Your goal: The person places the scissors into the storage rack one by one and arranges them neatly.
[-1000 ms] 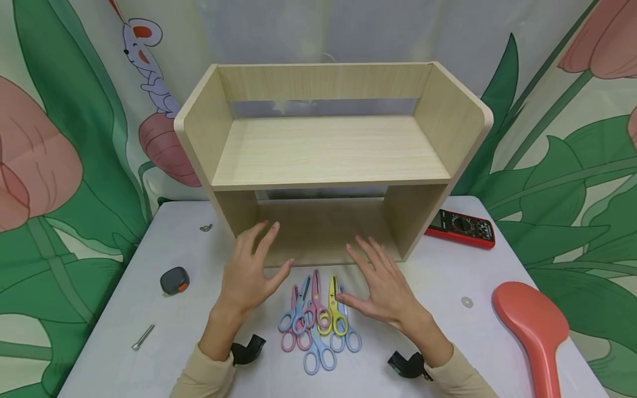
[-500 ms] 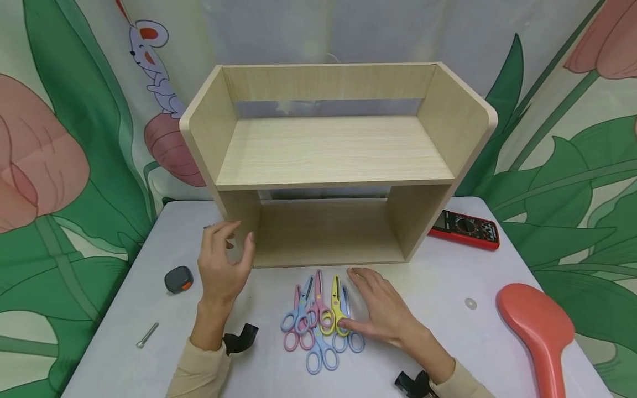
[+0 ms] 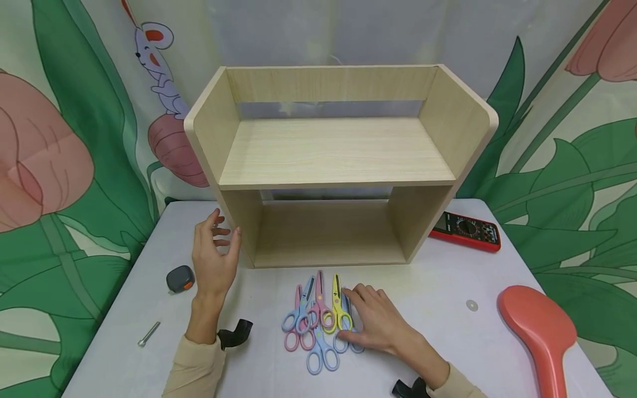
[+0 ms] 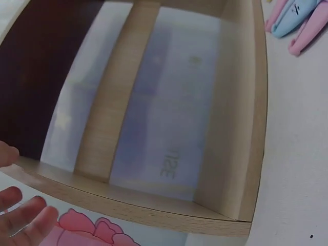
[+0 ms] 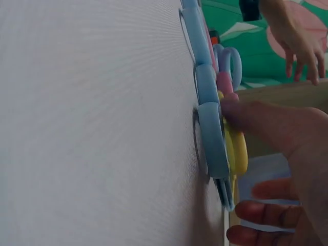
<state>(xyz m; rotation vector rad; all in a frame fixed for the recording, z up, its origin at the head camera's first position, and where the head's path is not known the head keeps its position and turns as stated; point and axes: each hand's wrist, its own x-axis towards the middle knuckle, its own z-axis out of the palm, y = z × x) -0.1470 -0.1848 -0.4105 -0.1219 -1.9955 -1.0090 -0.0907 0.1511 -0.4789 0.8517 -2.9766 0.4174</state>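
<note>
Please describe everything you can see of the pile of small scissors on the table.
The scissors are a small overlapping pile of plastic-looking pairs in pink, blue and yellow, lying flat on the white table just in front of the wooden shelf. Their blades are closed and point toward the shelf; the looped handles point toward the person. The right hand rests on the right side of the pile, its thumb touching a handle loop. The left hand is apart from them.

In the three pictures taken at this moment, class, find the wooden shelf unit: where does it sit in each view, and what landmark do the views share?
Head: the wooden shelf unit fills the upper centre, standing on the white table.
Left wrist: it fills most of the frame, seen close and tilted.
Right wrist: only a strip of its edge shows at right.
Shared landmark: the pile of scissors, at top right in the left wrist view and centre in the right wrist view.
</note>
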